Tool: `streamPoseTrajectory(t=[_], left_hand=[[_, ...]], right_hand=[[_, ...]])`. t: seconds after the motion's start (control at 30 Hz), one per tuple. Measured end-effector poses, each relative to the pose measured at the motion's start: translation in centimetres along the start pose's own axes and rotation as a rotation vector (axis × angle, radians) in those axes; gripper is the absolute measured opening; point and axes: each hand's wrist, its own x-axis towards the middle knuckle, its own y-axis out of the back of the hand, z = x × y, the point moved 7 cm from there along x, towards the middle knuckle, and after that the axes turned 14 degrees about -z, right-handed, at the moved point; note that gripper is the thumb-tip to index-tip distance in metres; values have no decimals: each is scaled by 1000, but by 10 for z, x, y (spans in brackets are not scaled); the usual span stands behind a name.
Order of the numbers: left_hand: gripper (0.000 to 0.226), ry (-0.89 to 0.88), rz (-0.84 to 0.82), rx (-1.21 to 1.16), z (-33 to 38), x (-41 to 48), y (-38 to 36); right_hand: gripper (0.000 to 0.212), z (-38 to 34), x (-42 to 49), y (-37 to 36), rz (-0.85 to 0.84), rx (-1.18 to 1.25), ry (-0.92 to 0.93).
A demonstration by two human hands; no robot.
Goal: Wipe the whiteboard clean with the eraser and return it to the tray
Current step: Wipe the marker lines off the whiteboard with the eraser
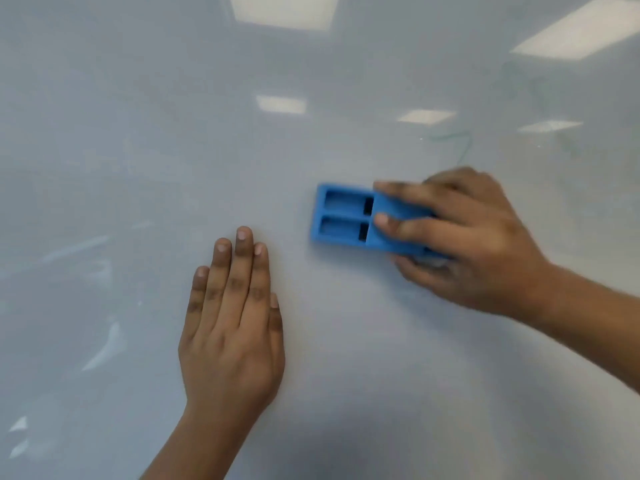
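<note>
1. Eraser, a blue block with two recessed slots in its back, is lying flat against the whiteboard, right of centre and just below a faint green squiggle.
2. Right hand is clamping it: fingers are pressing across the back and top edge while the thumb is hooking under the lower edge, covering the right half of the block.
3. Left hand is resting flat on the board, fingers straight and close together, holding nothing, well apart from the eraser.
4. Judging by its look, the block is seeming light and rigid, probably moulded plastic or dense foam; its long edges are offering the surest hold, and the slots are giving fingertips some purchase. The glossy board is likely letting it slide easily.
5. Wiping pad underneath is hidden against the board, so its condition is impossible to judge.
6. Tray is not showing anywhere.
7. Ceiling-light reflections and smears are making it hard to tell remaining ink from glare; fainter green traces further right are barely showing.
</note>
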Motion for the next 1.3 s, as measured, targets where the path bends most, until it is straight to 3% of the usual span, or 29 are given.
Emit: streamPoseTrajectory(t=[0.07, 0.13, 0.23, 0.37, 0.47, 0.53, 0.6, 0.73, 0.83, 0.9, 1.0, 1.1, 1.2, 1.3], left_hand=[[52, -2, -4, -4, 0, -1, -1], [51, 0, -7, -6, 0, -3, -1], [52, 8, 7, -9, -1, -7, -2], [51, 3, 18, -12, 1, -4, -1], [51, 2, 17, -14, -1, -6, -2], [51, 4, 14, -14, -1, -7, -3], [52, -4, 31, -16, 1, -6, -2], [51, 3, 55, -32, 1, -6, 1], [52, 44, 58, -68, 6, -6, 1], [52, 49, 63, -74, 16, -6, 1], [52, -12, 47, -48, 30, -1, -2], [53, -24, 26, -53, 41, 8, -7], [53, -44, 21, -49, 51, 24, -7], [53, -67, 36, -56, 63, 45, -4]], right_hand=[[23, 35, 20, 13, 77, 12, -193], [22, 35, 20, 10, 127, 34, -266], [15, -8, -13, -17, 97, 122, -180], [9, -91, -102, -65, -161, 233, 22], [11, -142, -176, -90, -372, 168, 164], [16, -140, -192, -90, -404, 119, 187], [19, -116, -179, -75, -331, 115, 133], [27, -36, -127, -29, -130, 46, -210], [24, -15, -121, -14, -15, 90, -406], [19, -37, -138, -27, -35, 117, -390], [8, -96, -185, -61, -196, 139, -141], [14, -108, -200, -72, -343, 88, -11], [20, -65, -155, -46, -229, 58, -40], [21, 8, -80, -1, -8, 22, -232]])
